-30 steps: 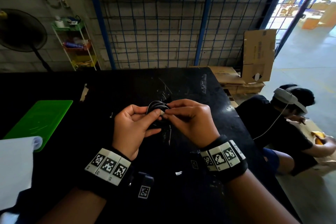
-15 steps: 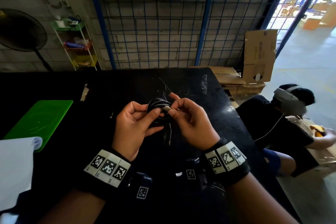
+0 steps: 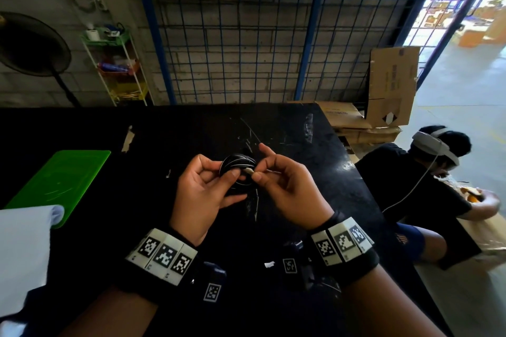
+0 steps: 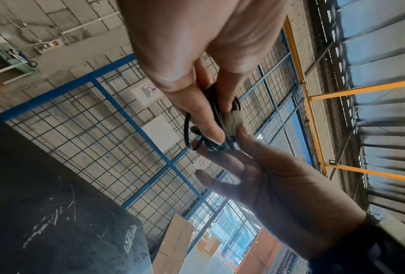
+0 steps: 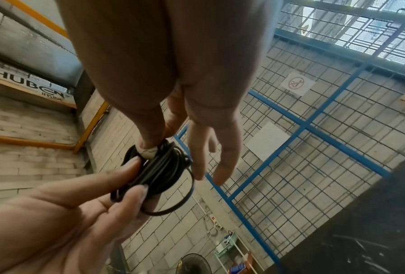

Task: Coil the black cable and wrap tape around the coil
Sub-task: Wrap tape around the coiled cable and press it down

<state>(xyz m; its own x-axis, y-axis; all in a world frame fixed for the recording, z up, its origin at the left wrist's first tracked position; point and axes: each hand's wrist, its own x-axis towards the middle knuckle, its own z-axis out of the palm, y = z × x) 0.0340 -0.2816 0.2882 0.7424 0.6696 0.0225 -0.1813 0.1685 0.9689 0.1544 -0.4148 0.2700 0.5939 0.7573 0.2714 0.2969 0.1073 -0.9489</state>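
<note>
— Scratched black tabletop (image 3: 273, 123) is lying under both hands?
— Yes. Left hand (image 3: 204, 194) is gripping the coiled black cable (image 3: 238, 169), thumb and curled fingers pinching the glossy round loops; right hand (image 3: 287, 189) is pinching beige tape (image 3: 249, 171) against the coil, remaining fingers spread.
— Beyond?
— Green mat (image 3: 60, 178), blue wire fence (image 3: 246, 35).
</note>
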